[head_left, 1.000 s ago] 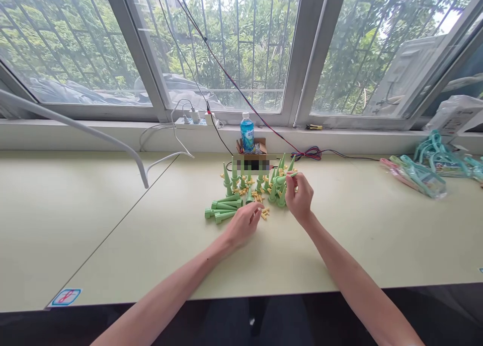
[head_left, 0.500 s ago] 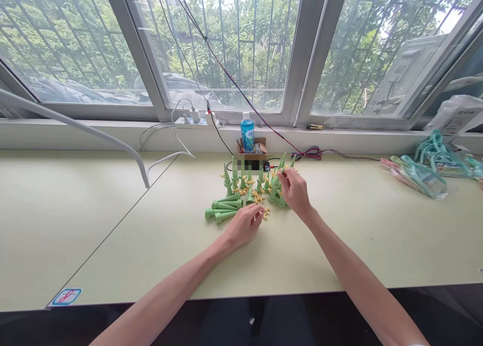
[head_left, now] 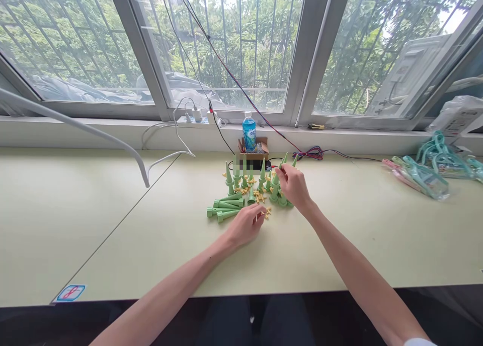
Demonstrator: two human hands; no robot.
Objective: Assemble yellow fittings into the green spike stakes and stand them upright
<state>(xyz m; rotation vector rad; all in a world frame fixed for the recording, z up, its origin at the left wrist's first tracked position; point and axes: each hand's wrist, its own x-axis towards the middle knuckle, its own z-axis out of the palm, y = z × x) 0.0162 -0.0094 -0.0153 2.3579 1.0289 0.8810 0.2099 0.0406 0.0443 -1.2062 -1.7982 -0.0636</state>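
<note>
My left hand point(head_left: 247, 223) rests low over the table with its fingers curled; anything inside them is hidden. Small yellow valve-like pieces point(head_left: 268, 213) lie at its fingertips. To its left, several green pointed watering spikes point(head_left: 228, 204) lie on their sides. My right hand point(head_left: 294, 185) is closed in a pinch around the upper part of a green spike point(head_left: 274, 189) that stands point up within a right-hand cluster. More upright green spikes point(head_left: 229, 180) stand behind my left hand, some with yellow pieces at their sides. Loose yellow pieces point(head_left: 259, 196) are heaped among them.
Behind the spikes stands a small cardboard box point(head_left: 264, 145) with a blue bottle point(head_left: 249, 133). Coiled cables point(head_left: 311, 153) lie beside it. Bagged teal and pink plastic items point(head_left: 422, 177) are at the right. A white cable point(head_left: 113, 139) arches in from the left.
The view has shifted slightly, so everything sits a little farther right. Both hands keep nearly the same places among the spikes and yellow pieces.
</note>
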